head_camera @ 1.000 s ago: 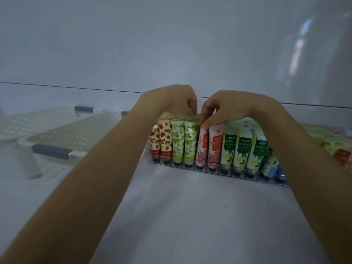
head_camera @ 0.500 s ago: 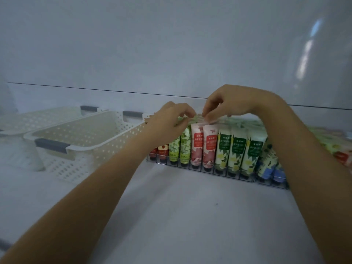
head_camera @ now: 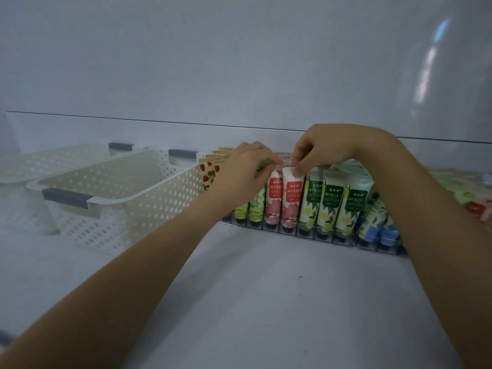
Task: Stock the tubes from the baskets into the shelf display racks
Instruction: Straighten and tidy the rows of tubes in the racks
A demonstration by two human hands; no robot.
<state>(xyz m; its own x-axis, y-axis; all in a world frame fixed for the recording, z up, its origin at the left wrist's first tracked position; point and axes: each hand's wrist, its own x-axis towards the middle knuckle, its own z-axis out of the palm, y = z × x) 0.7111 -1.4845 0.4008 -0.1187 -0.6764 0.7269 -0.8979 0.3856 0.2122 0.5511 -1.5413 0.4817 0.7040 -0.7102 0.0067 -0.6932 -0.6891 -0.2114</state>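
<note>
Right hand (head_camera: 327,149) pinches upright pink tube (head_camera: 291,203) by its crimp, cap down in rack (head_camera: 330,239); left hand (head_camera: 243,170) grip unclear

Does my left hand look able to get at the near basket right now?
Likely yes: the left hand is at the tubes right beside the near basket, its top is open, and nothing stands between them.

Tubes stand cap-down in a clear rack (head_camera: 306,234) along the shelf's back edge. Left to right: strawberry ones (head_camera: 210,173), lime tubes (head_camera: 255,206), two pink flower tubes (head_camera: 290,202), three white-and-green (head_camera: 330,206), then blue (head_camera: 372,226). Two white perforated baskets (head_camera: 127,193) with grey handles sit just left of the rack.
</note>
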